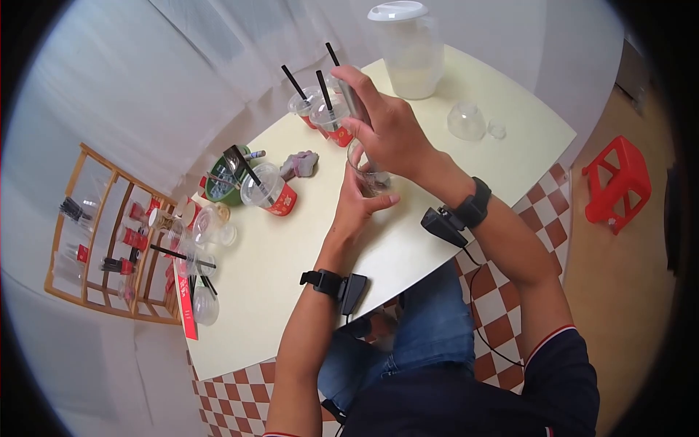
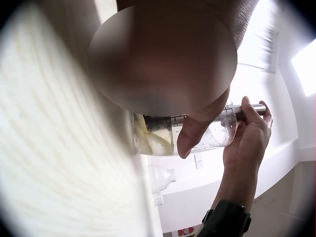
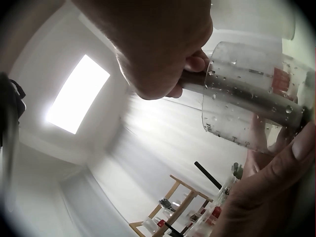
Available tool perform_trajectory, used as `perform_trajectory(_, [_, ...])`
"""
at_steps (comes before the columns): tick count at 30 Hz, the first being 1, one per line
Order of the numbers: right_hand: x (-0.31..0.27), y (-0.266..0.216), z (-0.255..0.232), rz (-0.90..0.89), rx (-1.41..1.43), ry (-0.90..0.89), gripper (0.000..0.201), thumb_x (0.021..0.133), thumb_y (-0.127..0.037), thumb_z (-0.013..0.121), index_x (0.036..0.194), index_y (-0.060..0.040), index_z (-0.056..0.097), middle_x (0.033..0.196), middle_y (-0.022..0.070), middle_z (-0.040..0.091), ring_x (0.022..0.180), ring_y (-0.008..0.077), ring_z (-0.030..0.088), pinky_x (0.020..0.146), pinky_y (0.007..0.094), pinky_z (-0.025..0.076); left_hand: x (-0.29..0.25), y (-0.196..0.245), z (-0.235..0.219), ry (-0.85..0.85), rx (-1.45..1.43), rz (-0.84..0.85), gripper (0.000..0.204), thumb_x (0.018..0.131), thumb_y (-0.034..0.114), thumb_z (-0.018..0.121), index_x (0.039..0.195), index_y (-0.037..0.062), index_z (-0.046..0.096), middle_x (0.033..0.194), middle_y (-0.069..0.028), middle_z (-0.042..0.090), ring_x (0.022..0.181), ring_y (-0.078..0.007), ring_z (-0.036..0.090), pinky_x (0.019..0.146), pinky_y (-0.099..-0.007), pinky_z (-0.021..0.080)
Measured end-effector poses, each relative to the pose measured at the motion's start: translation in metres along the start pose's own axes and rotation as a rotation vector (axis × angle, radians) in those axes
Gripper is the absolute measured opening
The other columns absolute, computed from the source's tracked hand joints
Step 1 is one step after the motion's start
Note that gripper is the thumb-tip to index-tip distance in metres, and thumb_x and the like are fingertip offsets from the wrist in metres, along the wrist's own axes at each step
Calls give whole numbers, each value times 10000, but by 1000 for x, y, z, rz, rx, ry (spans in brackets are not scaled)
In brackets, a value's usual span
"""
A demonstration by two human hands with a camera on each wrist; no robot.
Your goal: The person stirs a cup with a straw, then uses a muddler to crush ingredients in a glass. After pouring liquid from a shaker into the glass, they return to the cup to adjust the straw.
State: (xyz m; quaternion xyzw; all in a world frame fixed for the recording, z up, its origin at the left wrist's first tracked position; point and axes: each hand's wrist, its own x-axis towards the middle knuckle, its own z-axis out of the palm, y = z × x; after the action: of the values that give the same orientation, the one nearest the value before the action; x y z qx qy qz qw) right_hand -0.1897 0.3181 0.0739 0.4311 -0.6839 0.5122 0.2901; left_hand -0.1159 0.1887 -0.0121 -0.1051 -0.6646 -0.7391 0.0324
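My left hand grips a clear cup with scale markings round its lower part, its thumb along the wall. Yellow lemon pieces lie at the bottom of this cup, beside the dark end of a muddler. My right hand holds the steel shaft of the muddler above the rim, and the shaft runs down inside the cup. Water drops cling to the cup wall. In the left wrist view, a blurred oval covers much of the left hand.
A lidded pitcher stands at the back, with a clear dome lid nearer. Red-patterned cups with straws, a crumpled grey cloth and a green container are on the left. Beyond are a wooden rack and a red stool.
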Motion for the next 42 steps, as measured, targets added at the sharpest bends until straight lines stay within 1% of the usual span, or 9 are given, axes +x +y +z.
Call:
perform_trajectory(13, [-1, 0, 3, -12, -18, 34, 734, 874, -27, 697, 1505, -177, 352, 1111, 192, 700, 805, 422, 687, 691, 508, 551, 1, 0, -1, -13, 51, 25, 1306, 666, 42, 922, 1660, 109, 79, 1496, -203, 476, 1312, -284, 545, 1090, -397, 459])
perform_trajectory(15, [0, 0, 3, -41, -28, 74, 754, 873, -25, 691, 1522, -176, 339, 1096, 203, 700, 813, 422, 689, 705, 513, 552, -2, 3, 3, 21, 16, 12, 1304, 656, 95, 949, 1650, 120, 105, 1478, -153, 492, 1348, -284, 510, 1101, -409, 440])
perform_trajectory(21, [9, -12, -13, 27, 2, 11, 799, 869, -15, 709, 1554, -168, 329, 960, 221, 689, 768, 413, 681, 698, 503, 537, -1, 2, 4, 28, 38, 23, 1378, 675, 169, 952, 1671, 142, 1, 1561, -154, 394, 1409, -307, 450, 1128, -432, 413])
perform_trajectory(24, [20, -24, -24, -25, 51, 66, 784, 866, 2, 716, 1539, -163, 351, 804, 177, 643, 685, 384, 652, 642, 473, 511, -3, 7, 7, 14, 40, 57, 1294, 720, 103, 914, 1655, 91, 19, 1538, -254, 413, 1367, -332, 508, 1145, -437, 417])
perform_trajectory(30, [32, -39, -32, -156, 35, 132, 764, 867, 16, 715, 1520, -175, 367, 689, 137, 571, 612, 340, 612, 591, 444, 482, -2, 8, 6, 13, 150, 105, 1227, 727, 110, 900, 1647, 62, 89, 1471, -225, 473, 1344, -317, 528, 1155, -419, 407])
perform_trajectory(31, [29, -38, -32, -85, 24, 72, 681, 911, 1, 714, 1507, -118, 405, 1122, 119, 664, 685, 229, 579, 691, 317, 510, -1, 7, 5, 11, 150, 115, 1222, 728, 113, 899, 1646, 62, 94, 1462, -218, 483, 1344, -316, 529, 1154, -420, 408])
perform_trajectory(33, [25, -29, -23, -101, 33, 79, 731, 881, 10, 716, 1509, -154, 379, 857, 142, 615, 654, 308, 613, 630, 407, 496, -1, 2, 2, 7, 133, 100, 1225, 731, 125, 904, 1648, 69, 94, 1461, -209, 484, 1321, -305, 540, 1139, -419, 419])
perform_trajectory(35, [19, -18, -12, -110, 35, 79, 754, 869, 9, 715, 1511, -173, 364, 737, 159, 597, 646, 352, 636, 604, 458, 492, 0, 1, 0, -5, 102, 74, 1228, 731, 131, 911, 1649, 80, 97, 1453, -198, 492, 1293, -288, 551, 1116, -414, 434])
perform_trajectory(42, [2, 4, 4, -46, 17, 20, 723, 885, -38, 709, 1505, -176, 363, 773, 159, 634, 678, 388, 651, 629, 486, 511, 1, -2, -2, -33, -3, 28, 1214, 709, 122, 944, 1636, 125, 160, 1388, -132, 533, 1208, -222, 563, 1039, -383, 473])
